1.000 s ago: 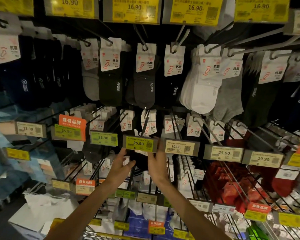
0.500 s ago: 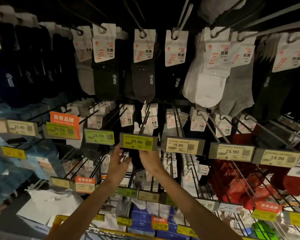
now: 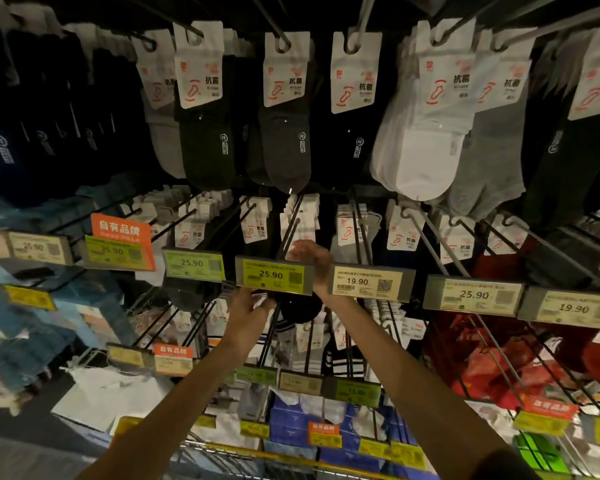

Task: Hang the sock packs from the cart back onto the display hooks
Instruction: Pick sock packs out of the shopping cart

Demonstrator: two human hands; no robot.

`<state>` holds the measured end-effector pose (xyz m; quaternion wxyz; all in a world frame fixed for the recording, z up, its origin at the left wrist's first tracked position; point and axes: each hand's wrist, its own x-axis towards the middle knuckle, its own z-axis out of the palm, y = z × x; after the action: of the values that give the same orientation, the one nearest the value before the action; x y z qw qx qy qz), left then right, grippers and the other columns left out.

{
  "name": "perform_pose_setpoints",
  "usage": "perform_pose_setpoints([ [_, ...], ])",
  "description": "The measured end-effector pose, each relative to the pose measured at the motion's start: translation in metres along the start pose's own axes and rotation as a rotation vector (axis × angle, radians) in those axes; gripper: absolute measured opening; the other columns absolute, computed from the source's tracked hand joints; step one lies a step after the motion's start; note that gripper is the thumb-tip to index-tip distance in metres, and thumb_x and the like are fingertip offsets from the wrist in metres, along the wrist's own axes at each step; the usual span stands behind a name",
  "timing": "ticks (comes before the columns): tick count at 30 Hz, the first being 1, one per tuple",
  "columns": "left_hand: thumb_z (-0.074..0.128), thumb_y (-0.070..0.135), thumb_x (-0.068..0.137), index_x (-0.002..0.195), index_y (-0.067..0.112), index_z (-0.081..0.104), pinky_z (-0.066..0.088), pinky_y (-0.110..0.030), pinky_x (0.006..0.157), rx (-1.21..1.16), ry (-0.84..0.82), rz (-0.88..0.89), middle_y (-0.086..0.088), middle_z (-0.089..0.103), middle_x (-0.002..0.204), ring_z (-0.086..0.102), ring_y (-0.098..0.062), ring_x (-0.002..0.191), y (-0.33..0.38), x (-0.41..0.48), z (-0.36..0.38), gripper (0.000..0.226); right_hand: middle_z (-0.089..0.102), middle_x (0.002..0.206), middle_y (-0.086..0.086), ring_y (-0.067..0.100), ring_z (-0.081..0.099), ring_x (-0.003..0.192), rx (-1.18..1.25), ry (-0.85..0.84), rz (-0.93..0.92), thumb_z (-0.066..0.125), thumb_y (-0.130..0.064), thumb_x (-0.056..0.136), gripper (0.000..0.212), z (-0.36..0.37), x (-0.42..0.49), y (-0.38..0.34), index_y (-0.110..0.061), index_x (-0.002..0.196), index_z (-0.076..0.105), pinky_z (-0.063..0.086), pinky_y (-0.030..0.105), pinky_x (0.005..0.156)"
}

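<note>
A dark sock pack (image 3: 299, 309) hangs just under the yellow 25.90 price tag (image 3: 273, 274) in the middle row; its top is hidden behind the tag. My right hand (image 3: 308, 258) is raised behind that tag at the wire display hook (image 3: 289, 227), blurred, with its fingers curled where the pack's top lies. My left hand (image 3: 250, 312) is lower and to the left. Its fingers reach out and touch the side of the dark sock. The cart is out of view.
Rows of sock packs on white header cards hang above, such as a white pair (image 3: 420, 147). Price tags line the hook ends, among them a 19.90 tag (image 3: 371, 283). Red packs (image 3: 492, 358) hang at the lower right, and blue boxes (image 3: 291, 424) sit low in the middle.
My right hand has risen from below the price tags to the hook behind the 25.90 tag. My left hand has stayed under the tag. The camera has moved closer to the display.
</note>
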<state>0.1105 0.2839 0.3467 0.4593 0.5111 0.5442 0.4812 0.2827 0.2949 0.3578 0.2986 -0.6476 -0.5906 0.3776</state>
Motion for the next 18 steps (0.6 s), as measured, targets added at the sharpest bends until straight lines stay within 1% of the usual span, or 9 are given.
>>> perform_pose_setpoints([
  [2,0.057,-0.006,0.095,0.101,0.027,0.054,0.042,-0.035,0.095,-0.016,0.001,-0.029,0.008,0.057,0.106,0.052,-0.028,0.122,-0.006,-0.004,0.001,0.033,0.058,0.077,0.009,0.012,0.066,0.061,0.234,0.149,-0.086,0.037,-0.014,0.106,0.045,0.007,0.008,-0.009,-0.007,0.069,0.061,0.052,0.017,0.060],
  [4,0.054,-0.006,0.096,0.126,0.019,0.053,0.041,-0.039,0.105,0.014,-0.043,-0.047,-0.002,0.053,0.132,0.047,-0.027,0.130,-0.011,-0.011,-0.001,0.039,0.064,0.106,0.021,0.030,0.062,0.100,0.327,0.171,-0.124,0.041,-0.003,0.103,0.029,0.018,0.003,-0.022,0.005,0.095,0.067,0.050,0.033,0.090],
  [5,0.053,-0.007,0.096,0.137,0.018,0.049,0.042,-0.038,0.105,0.039,-0.064,-0.041,-0.005,0.046,0.142,0.046,-0.024,0.131,-0.013,-0.015,-0.004,0.047,0.063,0.118,0.020,0.030,0.059,0.109,0.343,0.158,-0.138,0.046,-0.003,0.101,0.021,0.024,-0.001,-0.022,0.004,0.110,0.065,0.047,0.035,0.098],
  [7,0.051,-0.009,0.096,0.141,0.021,0.048,0.046,-0.031,0.095,0.064,-0.087,-0.008,-0.002,0.043,0.144,0.050,-0.011,0.123,-0.020,-0.028,-0.008,0.054,0.064,0.121,0.021,0.029,0.062,0.105,0.393,0.167,-0.126,0.046,0.007,0.098,0.025,0.029,-0.017,-0.005,0.006,0.116,0.062,0.050,0.031,0.093],
  [9,0.048,-0.013,0.096,0.137,0.022,0.050,0.050,-0.016,0.076,0.072,-0.120,0.002,0.008,0.050,0.129,0.059,0.012,0.095,-0.025,-0.041,-0.009,0.054,0.067,0.106,0.025,0.034,0.065,0.094,0.432,0.207,-0.175,0.044,0.016,0.094,0.026,0.032,-0.034,0.018,0.006,0.107,0.065,0.054,0.037,0.088],
  [10,0.047,-0.014,0.096,0.135,0.021,0.051,0.049,-0.009,0.067,0.069,-0.128,-0.009,0.012,0.052,0.121,0.060,0.014,0.085,-0.027,-0.049,-0.009,0.052,0.067,0.097,0.024,0.035,0.064,0.091,0.459,0.218,-0.180,0.045,0.017,0.093,0.027,0.033,-0.046,0.026,0.004,0.104,0.065,0.054,0.040,0.087],
  [12,0.048,-0.014,0.096,0.131,0.017,0.052,0.047,-0.005,0.062,0.050,-0.130,-0.028,0.004,0.056,0.113,0.060,0.003,0.086,-0.030,-0.066,-0.009,0.047,0.067,0.089,0.017,0.027,0.067,0.085,0.459,0.200,-0.184,0.044,0.015,0.095,0.026,0.037,-0.067,0.038,0.001,0.103,0.065,0.054,0.033,0.081],
  [15,0.044,-0.019,0.095,0.128,0.011,0.052,0.046,-0.009,0.065,0.015,-0.165,-0.009,-0.003,0.053,0.106,0.057,-0.005,0.085,-0.034,-0.090,-0.009,0.046,0.065,0.089,0.014,0.007,0.068,0.077,0.389,0.166,-0.182,0.041,0.014,0.098,0.024,0.043,-0.100,0.054,0.010,0.109,0.062,0.053,0.021,0.075],
  [18,0.038,-0.023,0.095,0.128,-0.002,0.053,0.043,-0.015,0.068,0.024,-0.177,-0.022,-0.006,0.052,0.102,0.052,-0.018,0.085,-0.051,-0.109,-0.012,0.043,0.067,0.083,0.008,0.003,0.066,0.073,0.345,0.166,-0.131,0.040,0.016,0.097,0.026,0.050,-0.128,0.065,0.010,0.109,0.062,0.052,0.022,0.074],
])
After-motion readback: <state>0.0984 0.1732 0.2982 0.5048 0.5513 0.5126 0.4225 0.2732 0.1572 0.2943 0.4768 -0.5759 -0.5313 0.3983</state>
